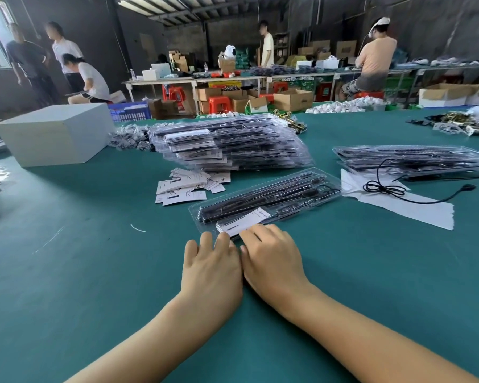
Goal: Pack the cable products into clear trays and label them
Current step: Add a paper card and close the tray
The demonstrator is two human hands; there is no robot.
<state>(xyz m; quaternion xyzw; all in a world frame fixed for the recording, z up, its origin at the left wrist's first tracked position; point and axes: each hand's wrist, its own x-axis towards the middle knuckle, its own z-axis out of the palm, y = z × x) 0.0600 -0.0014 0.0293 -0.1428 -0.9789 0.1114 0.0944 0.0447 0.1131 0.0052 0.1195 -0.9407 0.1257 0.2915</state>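
A clear tray (266,199) holding black strips and a coiled cable lies slanted on the green table (67,272). A white label (246,221) sits at its near end. My left hand (212,265) and my right hand (271,255) lie side by side at that near end, fingers laid flat and pressing on the tray's edge and the label. A tall stack of filled trays (230,143) stands behind. A loose black cable (398,189) lies on white paper (398,203) to the right.
Loose white labels (188,185) are scattered left of the tray. Another tray stack (409,160) sits at the right, a white box (53,134) at the far left. Small bagged parts (129,138) lie behind the stack. Several people work at benches in the background.
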